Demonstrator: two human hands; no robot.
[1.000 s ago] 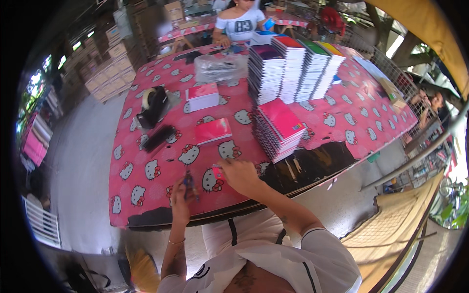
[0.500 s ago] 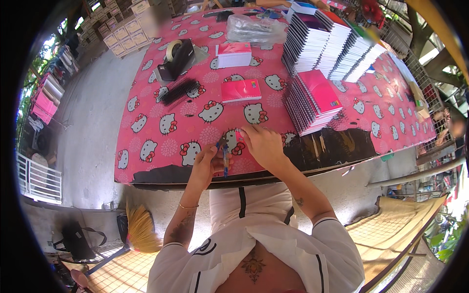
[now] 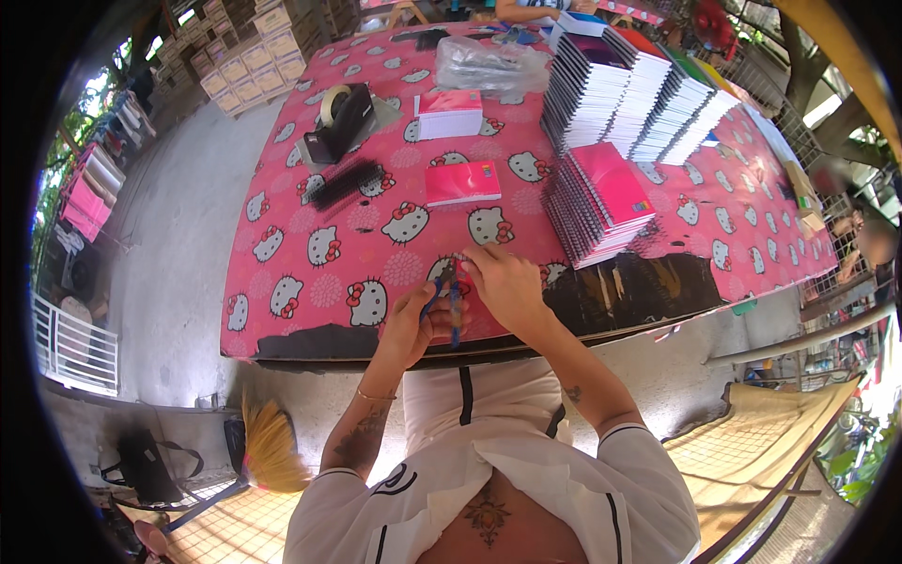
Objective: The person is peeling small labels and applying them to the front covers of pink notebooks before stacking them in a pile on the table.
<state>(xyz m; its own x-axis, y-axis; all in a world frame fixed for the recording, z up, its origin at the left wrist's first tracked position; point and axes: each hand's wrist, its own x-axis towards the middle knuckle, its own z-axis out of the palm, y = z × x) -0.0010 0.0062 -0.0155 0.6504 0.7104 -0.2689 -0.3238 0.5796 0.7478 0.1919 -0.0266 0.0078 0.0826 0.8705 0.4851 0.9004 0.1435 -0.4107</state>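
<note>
My left hand (image 3: pixel 408 327) is closed around a pair of blue-handled pliers (image 3: pixel 456 315), whose dark jaws point away from me over the table's near edge. Beside those jaws my right hand (image 3: pixel 508 287) is closed, with thumb and fingers pinched together. Whatever it pinches is too small to make out. A single pink notebook (image 3: pixel 462 182) lies flat beyond the hands. To the right stands a stack of pink spiral-bound notebooks (image 3: pixel 601 202), partly leaning. Loose black binding coils (image 3: pixel 347 184) lie to the left.
The pink patterned table (image 3: pixel 319 202) also holds a black tape dispenser (image 3: pixel 343 124), a small notebook stack (image 3: pixel 449 114), clear plastic wrapping (image 3: pixel 490 64) and tall stacks of spiral notebooks (image 3: pixel 587 89). Another person's arm (image 3: pixel 528 11) rests at the far edge. A broom (image 3: pixel 270 442) stands left below.
Both hands stay close together; the left hand and the pliers have shifted slightly right, closer to the right hand. More of the person at the far edge shows.
</note>
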